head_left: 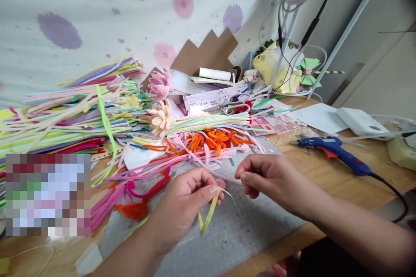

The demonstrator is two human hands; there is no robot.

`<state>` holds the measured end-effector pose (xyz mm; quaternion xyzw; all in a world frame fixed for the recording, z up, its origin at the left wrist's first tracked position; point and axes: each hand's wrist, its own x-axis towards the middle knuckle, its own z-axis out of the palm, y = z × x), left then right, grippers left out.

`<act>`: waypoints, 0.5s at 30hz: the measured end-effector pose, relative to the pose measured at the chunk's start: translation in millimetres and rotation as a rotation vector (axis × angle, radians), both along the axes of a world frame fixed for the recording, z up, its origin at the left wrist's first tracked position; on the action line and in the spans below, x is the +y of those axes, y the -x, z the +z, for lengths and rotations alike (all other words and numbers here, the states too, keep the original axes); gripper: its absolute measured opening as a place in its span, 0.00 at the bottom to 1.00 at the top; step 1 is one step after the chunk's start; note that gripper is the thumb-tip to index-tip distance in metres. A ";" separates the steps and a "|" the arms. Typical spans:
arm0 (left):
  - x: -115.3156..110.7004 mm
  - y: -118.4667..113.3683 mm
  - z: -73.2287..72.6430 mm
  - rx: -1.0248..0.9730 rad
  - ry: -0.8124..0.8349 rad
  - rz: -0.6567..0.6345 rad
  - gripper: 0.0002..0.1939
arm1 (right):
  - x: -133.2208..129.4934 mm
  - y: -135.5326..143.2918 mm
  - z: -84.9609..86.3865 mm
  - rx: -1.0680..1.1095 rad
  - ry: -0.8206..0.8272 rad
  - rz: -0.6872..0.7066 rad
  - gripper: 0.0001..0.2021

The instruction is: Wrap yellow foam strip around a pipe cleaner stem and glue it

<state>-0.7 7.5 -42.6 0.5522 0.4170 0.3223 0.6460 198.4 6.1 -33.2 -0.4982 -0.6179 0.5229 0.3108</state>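
My left hand (198,192) is closed in a pinch on a yellow pipe cleaner (211,214). Its yellow length hangs below the thumb and bends into a V, while a thin white end (230,195) curves out to the right. Just to the right, my right hand (260,177) is closed, thumb against fingers; whether anything is between them I cannot make out. Both hands are above a grey cutting mat (260,225). Orange pipe cleaners (217,139) and pink pipe cleaners (107,207) lie beyond and to the left.
A blue glue gun (338,151) lies at right, its cord running off the table edge. Bundles of coloured pipe cleaners (65,117) fill the left. Petalled flowers (161,119), scissors (238,104) and cardboard (208,52) are at the back. A pixelated patch hides the lower left.
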 end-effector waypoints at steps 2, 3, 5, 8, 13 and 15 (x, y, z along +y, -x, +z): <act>-0.3 -0.1 0.9 0.001 0.003 0.006 0.05 | 1.1 -0.6 1.1 0.044 0.043 0.005 0.06; -0.5 -0.4 1.5 -0.002 0.008 0.008 0.05 | 1.4 -1.1 1.1 0.049 0.050 0.009 0.06; -1.5 -1.5 2.9 -0.011 0.024 0.018 0.05 | 1.4 -2.2 0.0 0.036 0.050 0.030 0.06; -3.6 -3.4 3.7 -0.045 0.073 0.048 0.07 | -0.7 -4.2 -4.3 -0.024 0.024 0.074 0.10; -3.9 -3.6 -0.3 -0.138 0.159 0.089 0.11 | -6.2 -7.1 -13.1 -0.155 -0.034 0.190 0.19; -3.4 -3.0 -1.7 -0.160 0.168 0.099 0.12 | -6.8 -6.7 -15.7 -0.202 -0.049 0.212 0.20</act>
